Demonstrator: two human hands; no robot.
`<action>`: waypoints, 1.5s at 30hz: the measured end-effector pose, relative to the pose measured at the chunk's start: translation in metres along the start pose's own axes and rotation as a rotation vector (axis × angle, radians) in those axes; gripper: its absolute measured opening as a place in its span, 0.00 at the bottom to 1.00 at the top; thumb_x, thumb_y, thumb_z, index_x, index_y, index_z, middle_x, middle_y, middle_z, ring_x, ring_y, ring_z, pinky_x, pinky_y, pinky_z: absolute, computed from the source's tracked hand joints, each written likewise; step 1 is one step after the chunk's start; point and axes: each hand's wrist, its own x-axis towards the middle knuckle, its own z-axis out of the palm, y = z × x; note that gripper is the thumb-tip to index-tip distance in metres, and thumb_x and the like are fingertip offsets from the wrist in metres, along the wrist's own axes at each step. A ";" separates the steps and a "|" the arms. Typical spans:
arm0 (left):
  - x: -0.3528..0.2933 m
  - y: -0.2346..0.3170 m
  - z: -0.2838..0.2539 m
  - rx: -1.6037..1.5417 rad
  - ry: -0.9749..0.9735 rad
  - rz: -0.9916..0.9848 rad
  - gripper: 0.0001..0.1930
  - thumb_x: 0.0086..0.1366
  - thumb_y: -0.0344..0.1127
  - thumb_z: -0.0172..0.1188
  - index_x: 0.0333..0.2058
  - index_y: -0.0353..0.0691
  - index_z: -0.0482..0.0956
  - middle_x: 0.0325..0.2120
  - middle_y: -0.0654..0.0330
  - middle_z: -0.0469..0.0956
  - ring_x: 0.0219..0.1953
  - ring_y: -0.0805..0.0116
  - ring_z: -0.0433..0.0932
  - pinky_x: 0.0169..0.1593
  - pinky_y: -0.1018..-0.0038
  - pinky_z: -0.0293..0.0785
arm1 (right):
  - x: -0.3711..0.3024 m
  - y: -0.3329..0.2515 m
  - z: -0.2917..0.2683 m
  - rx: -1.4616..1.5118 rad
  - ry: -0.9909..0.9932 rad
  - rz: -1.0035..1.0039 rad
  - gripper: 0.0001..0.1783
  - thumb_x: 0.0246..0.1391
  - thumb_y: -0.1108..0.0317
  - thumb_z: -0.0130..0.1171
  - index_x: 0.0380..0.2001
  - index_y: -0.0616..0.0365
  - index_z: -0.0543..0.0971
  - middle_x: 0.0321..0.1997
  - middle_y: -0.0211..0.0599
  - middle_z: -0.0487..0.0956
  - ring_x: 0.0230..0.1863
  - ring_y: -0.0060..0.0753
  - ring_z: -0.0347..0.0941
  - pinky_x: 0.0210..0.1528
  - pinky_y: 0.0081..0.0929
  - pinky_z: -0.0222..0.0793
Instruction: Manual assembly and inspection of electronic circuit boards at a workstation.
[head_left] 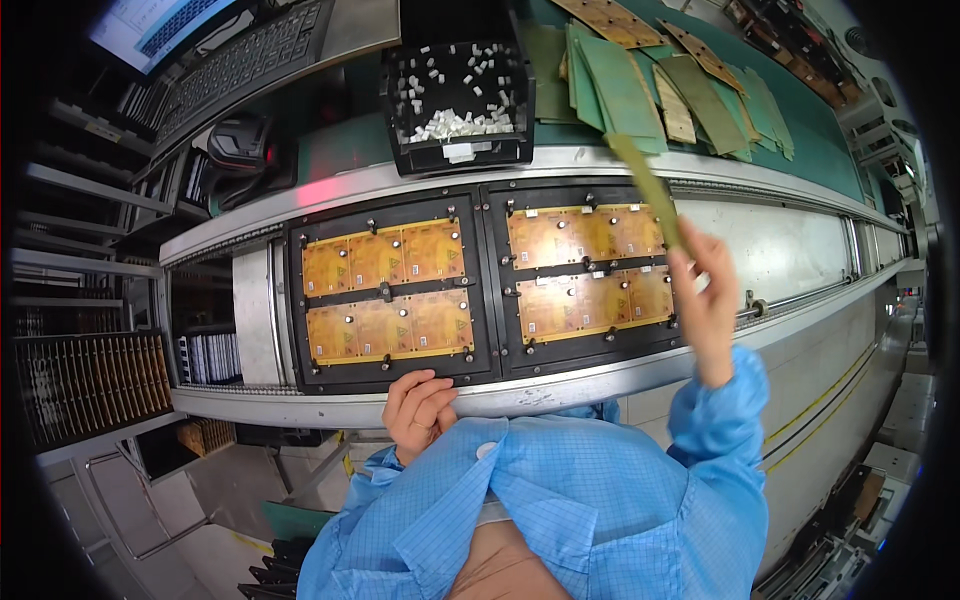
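Observation:
My right hand [706, 292] is closed on a thin green board strip [643, 185], seen nearly edge-on and blurred. The strip slants up and left, above the right end of the right black fixture [495, 300]. Orange circuit board panels [388, 328] lie in two rows in each of two side-by-side fixtures, with small dark clips and pins around them. White pieces sit along the upper edges of the right fixture's panels. My left hand [417, 412] has its fingers curled together over the near metal rail [540, 394], by the left fixture's front edge; the inside of its fingers is hidden.
Beyond the far rail stands a black bin [460, 160] of small white parts. Green board pieces [615, 80] lie piled to its right. A black scanner [240, 150], a keyboard [245, 70] and a monitor [160, 30] are at left, above a rack [95, 390].

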 end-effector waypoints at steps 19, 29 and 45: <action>-0.004 -0.010 -0.013 -0.057 -0.025 0.091 0.09 0.40 0.22 0.63 0.25 0.37 0.81 0.27 0.58 0.82 0.36 0.57 0.78 0.39 0.68 0.76 | -0.069 -0.055 0.081 -0.384 -0.052 -0.118 0.28 0.46 0.62 0.69 0.51 0.57 0.77 0.44 0.45 0.69 0.44 0.46 0.64 0.45 0.38 0.62; -0.003 -0.001 -0.009 -0.013 0.011 0.064 0.10 0.40 0.20 0.62 0.25 0.38 0.81 0.26 0.59 0.82 0.36 0.57 0.78 0.39 0.68 0.76 | 0.146 0.126 0.020 -0.630 0.182 -0.037 0.21 0.51 0.57 0.63 0.41 0.64 0.75 0.39 0.56 0.77 0.43 0.57 0.74 0.44 0.45 0.70; 0.001 -0.010 -0.013 0.019 0.036 0.045 0.10 0.40 0.19 0.60 0.24 0.38 0.81 0.27 0.59 0.81 0.35 0.56 0.79 0.37 0.69 0.77 | 0.202 0.095 -0.031 0.305 -0.196 0.585 0.18 0.55 0.54 0.58 0.30 0.60 0.81 0.20 0.31 0.75 0.18 0.19 0.66 0.20 0.19 0.59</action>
